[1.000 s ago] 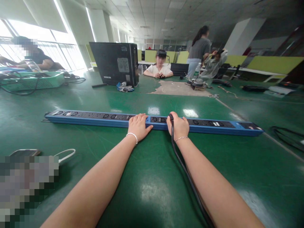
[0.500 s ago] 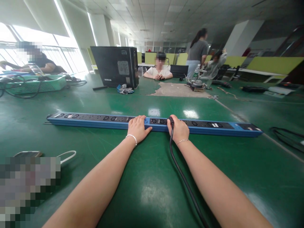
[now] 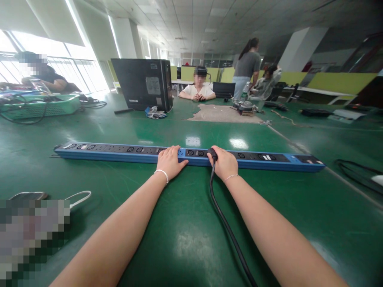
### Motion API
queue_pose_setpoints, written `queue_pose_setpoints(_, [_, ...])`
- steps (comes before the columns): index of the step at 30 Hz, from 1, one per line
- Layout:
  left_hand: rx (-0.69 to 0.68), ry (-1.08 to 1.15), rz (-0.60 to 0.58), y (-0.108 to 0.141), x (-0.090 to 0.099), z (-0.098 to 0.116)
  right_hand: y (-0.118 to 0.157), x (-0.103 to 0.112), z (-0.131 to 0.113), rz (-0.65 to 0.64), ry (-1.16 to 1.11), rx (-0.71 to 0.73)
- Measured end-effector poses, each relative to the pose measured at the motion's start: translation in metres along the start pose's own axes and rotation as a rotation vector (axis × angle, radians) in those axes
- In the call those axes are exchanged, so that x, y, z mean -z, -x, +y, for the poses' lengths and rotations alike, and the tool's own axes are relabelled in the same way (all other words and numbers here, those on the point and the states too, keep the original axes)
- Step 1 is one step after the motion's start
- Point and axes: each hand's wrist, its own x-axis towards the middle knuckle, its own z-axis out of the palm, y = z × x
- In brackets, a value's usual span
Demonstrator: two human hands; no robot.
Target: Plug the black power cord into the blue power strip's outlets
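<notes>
A long blue power strip [image 3: 257, 164] with black socket panels lies across the green table. My left hand [image 3: 170, 161] rests over its middle, fingers on the top face and thumb out to the right along the front edge, holding the strip against the table. Just to the right, my right hand [image 3: 225, 162] is closed round a black plug [image 3: 212, 153] at the strip's sockets. Whether the plug's pins are in a socket is hidden. From the plug a black cable [image 3: 223, 217] runs down toward me between my forearms.
A black computer case [image 3: 143, 84] and gloves [image 3: 155, 113] stand beyond the strip. A green basket [image 3: 54, 107] with cables is at the far left, a phone-like object [image 3: 30, 195] nearer. A coiled cable [image 3: 356, 175] lies right. Several people are around.
The view has shifted slightly, moving the strip and table items a little left in the picture. My right hand still grips the plug, which now shows more clearly beside the fingers.
</notes>
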Motion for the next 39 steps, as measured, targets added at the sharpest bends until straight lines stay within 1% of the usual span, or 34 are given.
queue_pose_setpoints(4, [-0.041, 0.014, -0.047, -0.003, 0.005, -0.009, 0.000, -0.001, 0.001, -0.003, -0.077, 0.002])
queue_pose_setpoints(6, [-0.012, 0.003, -0.025, -0.003, 0.006, -0.012, 0.000, -0.003, 0.002, 0.000, -0.111, 0.003])
queue_pose_setpoints(9, [0.056, -0.016, 0.030, -0.001, 0.004, -0.012, 0.001, -0.006, 0.002, 0.033, -0.145, -0.033])
queue_pose_setpoints(12, [0.065, -0.016, 0.040, 0.001, 0.002, -0.010, 0.003, -0.010, -0.002, 0.077, -0.159, -0.082])
queue_pose_setpoints(16, [0.071, -0.016, 0.056, 0.000, 0.001, -0.010, 0.004, -0.014, -0.004, 0.116, -0.159, -0.094])
queue_pose_setpoints(20, [0.088, -0.010, 0.049, 0.000, 0.001, -0.010, 0.004, -0.018, -0.003, 0.149, -0.148, -0.086])
queue_pose_setpoints(29, [0.089, 0.024, 0.055, -0.001, 0.000, -0.010, 0.004, -0.021, 0.001, 0.184, -0.092, -0.044])
queue_pose_setpoints(33, [0.092, 0.051, 0.049, -0.001, 0.000, -0.010, 0.004, -0.020, 0.001, 0.189, -0.082, -0.038])
queue_pose_setpoints(39, [0.101, 0.072, 0.045, -0.001, 0.001, -0.008, 0.004, -0.021, 0.002, 0.163, -0.085, -0.057])
